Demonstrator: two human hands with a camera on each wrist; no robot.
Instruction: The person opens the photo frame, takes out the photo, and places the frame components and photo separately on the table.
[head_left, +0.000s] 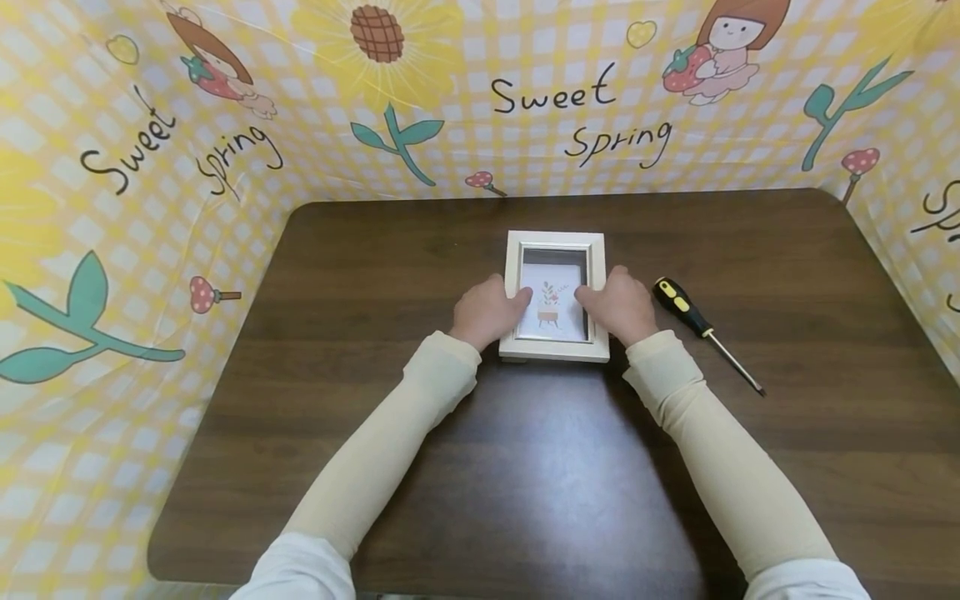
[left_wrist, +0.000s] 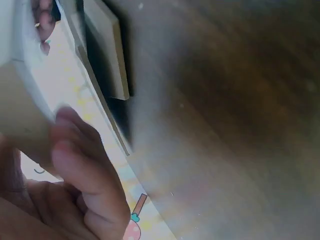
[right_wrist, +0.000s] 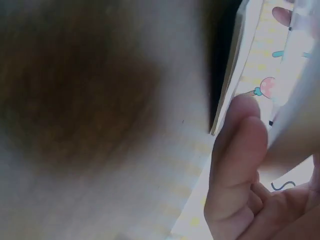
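Both hands hold a white picture frame (head_left: 553, 352) near the table's middle. Behind its clear front is a print (head_left: 550, 296) of a potted plant. My left hand (head_left: 483, 310) grips the left side, thumb over the front; my right hand (head_left: 624, 305) grips the right side the same way. In the left wrist view, curled fingers (left_wrist: 82, 165) lie against the frame's edge, and a flat board (left_wrist: 107, 45) with a pale edge shows below it. The right wrist view shows fingers (right_wrist: 240, 150) bent against the frame's other side. The frame's back is mostly hidden.
A black and yellow screwdriver (head_left: 705, 332) lies to the right of the right hand, its tip toward the front right. Under everything is a dark wooden table (head_left: 375, 275) with rounded corners. A yellow checked cloth (head_left: 300, 100) with printed pictures surrounds its back and sides.
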